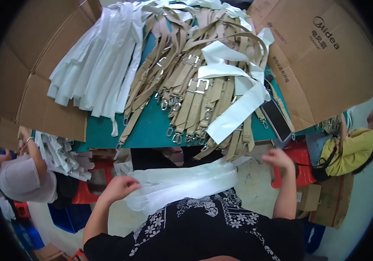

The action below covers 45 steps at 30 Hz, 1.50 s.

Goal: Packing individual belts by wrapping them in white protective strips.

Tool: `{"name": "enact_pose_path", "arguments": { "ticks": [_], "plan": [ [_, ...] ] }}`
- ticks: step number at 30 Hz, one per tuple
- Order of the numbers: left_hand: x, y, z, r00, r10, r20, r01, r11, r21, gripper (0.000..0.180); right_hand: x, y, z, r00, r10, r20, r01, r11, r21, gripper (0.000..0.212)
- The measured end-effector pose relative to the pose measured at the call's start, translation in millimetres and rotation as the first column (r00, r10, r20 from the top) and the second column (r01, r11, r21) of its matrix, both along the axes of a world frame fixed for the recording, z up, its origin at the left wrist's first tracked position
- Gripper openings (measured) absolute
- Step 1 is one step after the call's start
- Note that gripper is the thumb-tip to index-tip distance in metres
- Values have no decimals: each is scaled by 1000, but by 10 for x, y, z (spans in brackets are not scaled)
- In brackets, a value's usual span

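My left hand (124,186) has its fingers curled together beside the left end of the white plastic sleeves (182,179) on my lap. What its fingertips hold, if anything, is too small to make out. My right hand (278,158) is raised off to the right of the sleeves, below the table edge. Its fingers are bent closed, and I cannot see anything certain in them. In front lies a heap of beige straps (195,115) with silver buckles and clips, their ends hanging over the table's near edge. A white strip (235,118) lies folded across them.
Long white sleeves (101,65) are piled at the left on the green table (104,132). Cardboard panels (321,56) flank both sides. A dark phone (276,119) lies at the right edge. Co-workers sit left and right, near red stools (297,163).
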<state>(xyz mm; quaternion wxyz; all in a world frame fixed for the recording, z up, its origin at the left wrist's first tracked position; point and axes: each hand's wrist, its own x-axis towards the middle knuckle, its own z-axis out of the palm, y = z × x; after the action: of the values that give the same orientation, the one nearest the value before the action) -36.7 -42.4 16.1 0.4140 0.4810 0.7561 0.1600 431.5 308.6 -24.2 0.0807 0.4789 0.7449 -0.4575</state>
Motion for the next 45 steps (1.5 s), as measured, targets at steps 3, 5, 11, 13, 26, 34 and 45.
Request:
{"name": "enact_pose_path", "arguments": {
  "ticks": [3, 5, 11, 13, 26, 34, 45],
  "plan": [
    [256, 609, 217, 986, 160, 46, -165, 898, 407, 9, -675, 201, 877, 866, -139, -480, 80, 987, -140, 15],
    [402, 1098, 109, 994, 100, -33, -50, 725, 687, 14, -1150, 315, 1114, 921, 177, -348, -13, 904, 427, 17],
    [1002, 2202, 178, 843, -122, -524, 512, 481, 712, 40, -1749, 245, 1000, 748, 658, 89, -472, 433, 768, 52],
    [1064, 2329, 10, 798, -147, -584, 586, 413, 697, 37, -1789, 182, 903, 779, 619, 102, -415, 386, 824, 54],
    [-487, 920, -263, 318, 714, -624, -110, 682, 723, 36, -2639, -1329, 1040, 622, -333, -709, -217, 797, -564, 23],
    [-832, 322, -1, 735, 599, 317, -632, 438, 639, 44, -3630, -2428, 787, 733, -427, -530, -607, -59, -792, 27],
    [-482, -1952, 2171, -132, 991, 29, -356, -75, 932, 39, -3999, -3611, 752, 114, 57, -992, -994, 2, -114, 47]
  ]
}}
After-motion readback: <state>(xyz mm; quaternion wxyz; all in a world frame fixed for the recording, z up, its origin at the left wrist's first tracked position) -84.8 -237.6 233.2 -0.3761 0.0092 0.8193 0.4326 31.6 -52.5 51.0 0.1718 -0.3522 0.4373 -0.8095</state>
